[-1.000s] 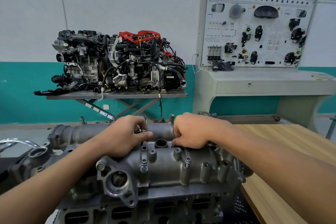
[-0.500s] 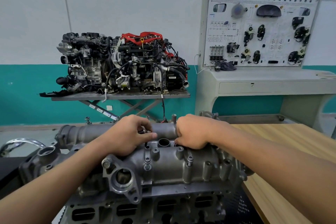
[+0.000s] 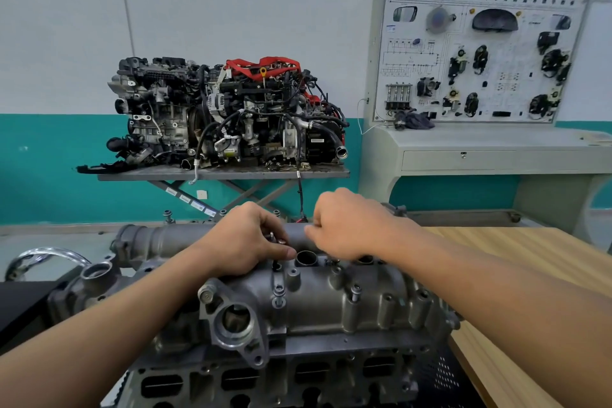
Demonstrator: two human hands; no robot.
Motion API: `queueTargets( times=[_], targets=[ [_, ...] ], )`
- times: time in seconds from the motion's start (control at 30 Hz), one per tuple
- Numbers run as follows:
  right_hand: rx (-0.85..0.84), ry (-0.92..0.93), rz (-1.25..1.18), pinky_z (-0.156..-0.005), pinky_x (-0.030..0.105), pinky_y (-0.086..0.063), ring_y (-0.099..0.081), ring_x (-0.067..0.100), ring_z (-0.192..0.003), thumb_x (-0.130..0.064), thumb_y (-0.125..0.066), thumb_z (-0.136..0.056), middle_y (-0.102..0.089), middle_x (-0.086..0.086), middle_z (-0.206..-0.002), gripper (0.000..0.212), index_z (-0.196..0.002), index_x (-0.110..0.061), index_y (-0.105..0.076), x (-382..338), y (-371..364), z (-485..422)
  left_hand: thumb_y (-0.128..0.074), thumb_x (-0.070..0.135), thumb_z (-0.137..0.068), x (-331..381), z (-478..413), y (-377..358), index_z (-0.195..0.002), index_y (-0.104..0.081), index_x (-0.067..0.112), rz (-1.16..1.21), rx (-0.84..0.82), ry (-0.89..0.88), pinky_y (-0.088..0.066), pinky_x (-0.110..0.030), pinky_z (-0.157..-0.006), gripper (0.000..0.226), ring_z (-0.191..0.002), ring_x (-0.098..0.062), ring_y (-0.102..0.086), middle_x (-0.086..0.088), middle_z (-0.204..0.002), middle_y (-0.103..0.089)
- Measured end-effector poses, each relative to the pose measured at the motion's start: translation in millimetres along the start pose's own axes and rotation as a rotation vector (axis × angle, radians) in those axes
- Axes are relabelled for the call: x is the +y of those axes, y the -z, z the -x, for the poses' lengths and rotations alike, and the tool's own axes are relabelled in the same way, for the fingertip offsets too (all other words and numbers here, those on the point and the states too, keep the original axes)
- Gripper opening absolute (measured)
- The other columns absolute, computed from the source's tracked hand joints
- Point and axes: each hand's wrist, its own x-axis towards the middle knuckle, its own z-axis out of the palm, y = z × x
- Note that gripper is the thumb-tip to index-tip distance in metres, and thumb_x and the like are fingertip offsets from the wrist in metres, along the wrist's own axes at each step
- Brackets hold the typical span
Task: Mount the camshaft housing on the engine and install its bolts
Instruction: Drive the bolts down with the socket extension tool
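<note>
Camshaft housing (image 3: pixel 331 305) sits on top of the engine (image 3: pixel 265 381) right below me, beside the wooden worktop (image 3: pixel 530 262). My left grip (image 3: pixel 245 242) rests on the housing, fingers curled round small bolts (image 3: pixel 276 238); I count two showing. My right grip (image 3: pixel 347 225) hovers just above it, fingers curled under; whether it pinches anything I cannot tell. Two round wells (image 3: pixel 306 258) stand open near them.

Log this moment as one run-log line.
stage: bolting | grey cast-metal camshaft housing: seated on dark engine | left hand: holds small steel bolts | right hand: curled over housing top, grip hidden
</note>
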Motion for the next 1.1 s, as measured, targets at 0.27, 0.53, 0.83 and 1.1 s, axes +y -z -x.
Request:
queueTargets(
  times=[0.27, 0.53, 0.83, 1.1],
  targets=[
    [-0.007, 0.018, -0.248, -0.06, 0.042, -0.055, -0.059, 0.029, -0.061, -0.025, -0.062, -0.082, -0.063, 0.007, -0.061, 0.03, -0.06, -0.006, -0.066, -22, 11, -18, -0.09, 0.035, -0.067, 2, -4, -1, -0.076, -0.079, 0.019, -0.101, 0.039, 0.004, -0.052, -0.036, -0.063, 0.022, -0.059, -0.017, -0.058, -0.006, -0.07, -0.073],
    [-0.03, 0.08, -0.272, -0.054, 0.039, -0.051, -0.048, 0.02, -0.054, -0.025, -0.062, -0.079, -0.062, 0.007, -0.057, 0.027, -0.058, -0.009, -0.067, -20, 3, -18, -0.084, 0.045, -0.072, -4, 2, 5, -0.074, -0.08, 0.025, -0.19, -0.075, 0.003, -0.052, -0.031, -0.067, 0.02, -0.062, -0.01, -0.062, 0.004, -0.068, -0.073],
    [-0.259, 0.257, -0.196, -0.072, 0.026, -0.053, -0.062, 0.003, -0.073, -0.031, -0.07, -0.087, -0.069, -0.014, -0.078, 0.01, -0.094, -0.027, -0.077, -26, 9, -22, -0.057, 0.042, -0.098, -15, 14, 43, -0.104, -0.071, 0.024, -0.135, 0.013, 0.023, -0.05, -0.02, -0.07, 0.023, -0.075, -0.002, -0.064, 0.006, -0.09, -0.071],
    [-0.35, 0.383, 0.058, -0.078, 0.032, -0.055, -0.065, 0.019, -0.083, -0.026, -0.07, -0.087, -0.075, 0.0, -0.09, 0.015, -0.098, -0.019, -0.078, -42, 0, -28, -0.052, 0.038, -0.101, -36, 23, 54, -0.097, -0.07, 0.018, -0.232, 0.105, 0.13, -0.046, -0.031, -0.06, 0.027, -0.061, -0.018, -0.059, -0.005, -0.078, -0.07]
  ],
)
